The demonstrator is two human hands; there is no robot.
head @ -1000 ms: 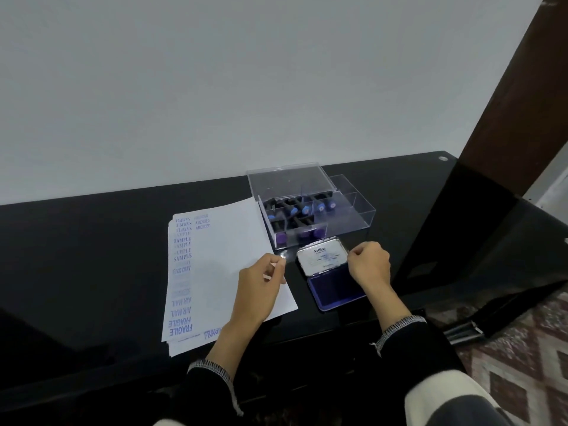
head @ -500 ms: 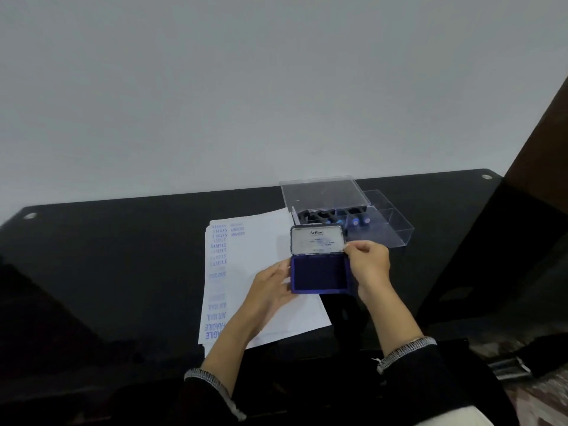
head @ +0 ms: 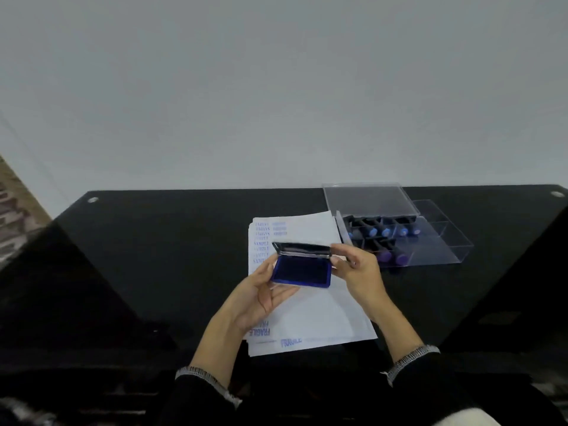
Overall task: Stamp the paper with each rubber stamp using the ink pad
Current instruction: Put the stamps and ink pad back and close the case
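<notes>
I hold a blue ink pad point(head: 302, 270) in the air above the white paper point(head: 310, 312), its hinged lid half way down. My left hand point(head: 261, 295) cups the pad from below and the left. My right hand point(head: 358, 269) grips its right end and the lid's edge. The paper lies on the black table point(head: 159, 256) and carries blue stamp prints such as SAMPLE and FRAGILE down its left side. Several rubber stamps point(head: 385, 232) with blue and purple tops lie in a clear plastic box point(head: 442, 238) to the right of the paper.
The box's clear lid point(head: 367, 199) stands open behind it, near the white wall. The table's front edge runs just below the paper. Patterned floor shows at the far left.
The ink pad was lifted off the table beside the box and brought over the paper, with both hands on it. Its lid has tipped down from upright. The view has swung to the left.
</notes>
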